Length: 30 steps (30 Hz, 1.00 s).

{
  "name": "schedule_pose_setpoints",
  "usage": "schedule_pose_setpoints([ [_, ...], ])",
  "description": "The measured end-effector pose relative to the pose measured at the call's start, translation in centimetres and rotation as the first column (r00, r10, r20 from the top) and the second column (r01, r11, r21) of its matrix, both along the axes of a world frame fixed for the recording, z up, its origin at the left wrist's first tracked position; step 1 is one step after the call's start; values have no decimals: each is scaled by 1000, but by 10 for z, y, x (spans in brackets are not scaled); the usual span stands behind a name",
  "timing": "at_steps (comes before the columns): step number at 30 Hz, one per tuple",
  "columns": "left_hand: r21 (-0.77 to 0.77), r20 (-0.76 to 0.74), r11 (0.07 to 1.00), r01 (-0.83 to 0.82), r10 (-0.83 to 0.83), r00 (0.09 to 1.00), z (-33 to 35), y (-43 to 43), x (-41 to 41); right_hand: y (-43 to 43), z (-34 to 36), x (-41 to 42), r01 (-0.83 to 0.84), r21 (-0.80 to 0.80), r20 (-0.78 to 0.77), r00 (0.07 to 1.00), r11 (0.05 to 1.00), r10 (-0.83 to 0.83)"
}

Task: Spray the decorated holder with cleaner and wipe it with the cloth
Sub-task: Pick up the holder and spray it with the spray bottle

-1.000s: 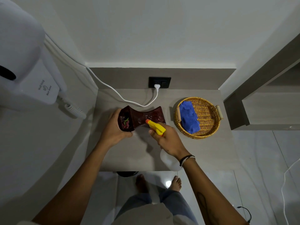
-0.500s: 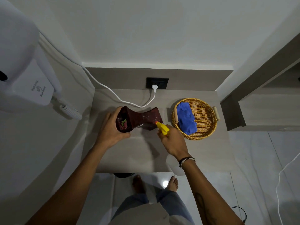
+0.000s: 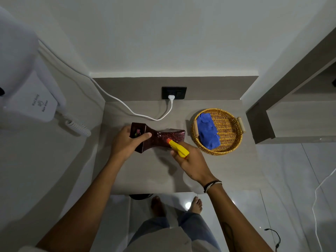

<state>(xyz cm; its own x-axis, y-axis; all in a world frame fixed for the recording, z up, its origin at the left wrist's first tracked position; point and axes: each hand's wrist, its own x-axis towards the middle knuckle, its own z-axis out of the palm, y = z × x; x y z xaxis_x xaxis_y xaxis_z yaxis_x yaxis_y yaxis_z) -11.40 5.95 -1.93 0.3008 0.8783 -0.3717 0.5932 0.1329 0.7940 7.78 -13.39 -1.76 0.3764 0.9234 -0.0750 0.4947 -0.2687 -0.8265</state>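
Note:
The decorated holder (image 3: 160,138) is dark maroon with speckles and a small flower picture on its end face. It lies on its side just above the grey counter (image 3: 154,171). My left hand (image 3: 125,142) grips its left end, thumb across the top. My right hand (image 3: 190,160) holds the spray bottle (image 3: 178,148), whose yellow head and orange nozzle point at the holder's right part, almost touching it. The bottle's clear body is mostly hidden under my hand. The blue cloth (image 3: 208,131) lies folded in a wicker basket (image 3: 231,128) to the right.
A white cable (image 3: 138,114) runs across the back of the counter to a plug in the black wall socket (image 3: 173,92). A white wall hair dryer (image 3: 27,84) with a coiled cord hangs at the left. A grey shelf unit (image 3: 291,106) stands to the right.
My left hand has turned the holder, so a different face is up and its end sits further left. The spray nozzle stays aimed at its right part.

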Motion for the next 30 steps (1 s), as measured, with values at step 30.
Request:
schedule_pose_setpoints([
  [30,115,18,958,262,-266,964,12,-7,0,0,-6,13,56,-78,64,997,995,-51],
])
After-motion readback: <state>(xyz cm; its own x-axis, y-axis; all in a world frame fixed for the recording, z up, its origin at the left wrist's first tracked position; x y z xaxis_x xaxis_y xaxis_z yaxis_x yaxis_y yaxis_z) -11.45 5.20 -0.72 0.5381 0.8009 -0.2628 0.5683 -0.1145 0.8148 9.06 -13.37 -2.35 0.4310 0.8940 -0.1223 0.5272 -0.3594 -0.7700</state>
